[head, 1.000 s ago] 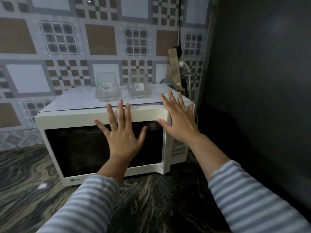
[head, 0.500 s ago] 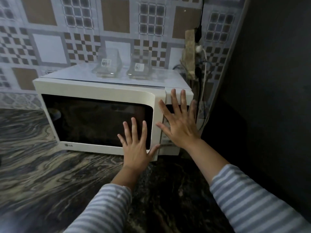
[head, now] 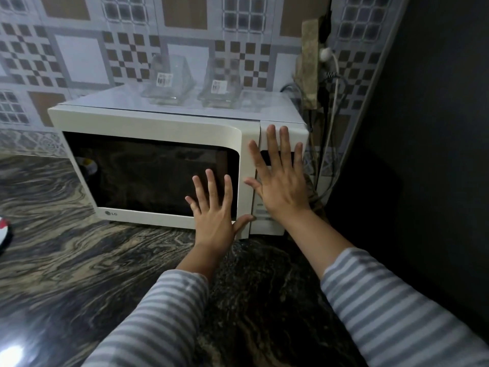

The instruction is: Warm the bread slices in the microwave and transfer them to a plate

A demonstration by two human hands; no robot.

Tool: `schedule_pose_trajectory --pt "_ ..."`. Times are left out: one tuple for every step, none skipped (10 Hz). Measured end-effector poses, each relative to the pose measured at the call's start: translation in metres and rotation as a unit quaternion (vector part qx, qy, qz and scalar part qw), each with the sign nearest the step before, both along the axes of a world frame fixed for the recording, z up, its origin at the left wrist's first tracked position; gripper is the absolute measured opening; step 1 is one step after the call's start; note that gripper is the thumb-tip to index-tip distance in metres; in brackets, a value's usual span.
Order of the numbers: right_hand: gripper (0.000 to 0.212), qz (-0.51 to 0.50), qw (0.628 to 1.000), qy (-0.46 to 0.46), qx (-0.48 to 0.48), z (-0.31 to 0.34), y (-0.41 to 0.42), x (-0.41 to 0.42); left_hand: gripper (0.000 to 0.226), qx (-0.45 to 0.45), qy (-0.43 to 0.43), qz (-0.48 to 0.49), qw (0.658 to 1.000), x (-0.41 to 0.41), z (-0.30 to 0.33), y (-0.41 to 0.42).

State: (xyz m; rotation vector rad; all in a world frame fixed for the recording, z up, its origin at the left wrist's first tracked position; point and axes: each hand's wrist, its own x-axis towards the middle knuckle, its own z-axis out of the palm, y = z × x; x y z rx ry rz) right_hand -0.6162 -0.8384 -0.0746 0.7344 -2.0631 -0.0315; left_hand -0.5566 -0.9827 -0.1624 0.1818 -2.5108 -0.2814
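Note:
A white microwave (head: pixel 148 123) stands on the dark marbled counter against the tiled wall, its door closed and the window dark. My left hand (head: pixel 213 215) is spread flat over the lower right corner of the door, holding nothing. My right hand (head: pixel 280 181) lies open with fingers apart over the control panel at the microwave's right side. No bread slices or plate show in view.
Two clear glass containers (head: pixel 169 83) with labels sit on top of the microwave. Cables and a plug (head: pixel 326 56) hang at the wall to its right. A dark surface (head: pixel 423 154) closes off the right side. A red and white object (head: pixel 4 231) peeks in at the left edge.
Both hands slid down from the microwave's top edge. My left hand went to the door's lower right corner, my right onto the control panel. The view swung left and closer.

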Motion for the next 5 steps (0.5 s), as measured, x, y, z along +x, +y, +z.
schedule_pose_trajectory --pt "0.084 -0.013 1.000 -0.001 0.003 -0.002 -0.002 -0.001 0.096 -0.003 -0.017 0.009 1.000 -0.003 0.004 0.001" --pt "0.081 -0.037 0.999 -0.007 0.000 -0.001 -0.007 0.001 0.096 -0.003 -0.038 0.014 0.999 -0.007 0.009 0.003" --pt "0.076 -0.041 0.999 -0.009 0.014 -0.003 -0.006 0.002 0.099 -0.004 -0.059 0.023 0.998 -0.002 0.010 0.003" --pt "0.079 -0.056 0.997 -0.036 0.027 0.006 -0.007 0.009 0.101 0.000 -0.103 0.003 0.995 0.005 0.021 0.003" --pt "0.078 -0.029 0.993 -0.110 0.022 0.015 0.000 0.034 0.095 -0.010 -0.118 -0.018 0.993 0.028 0.035 -0.003"
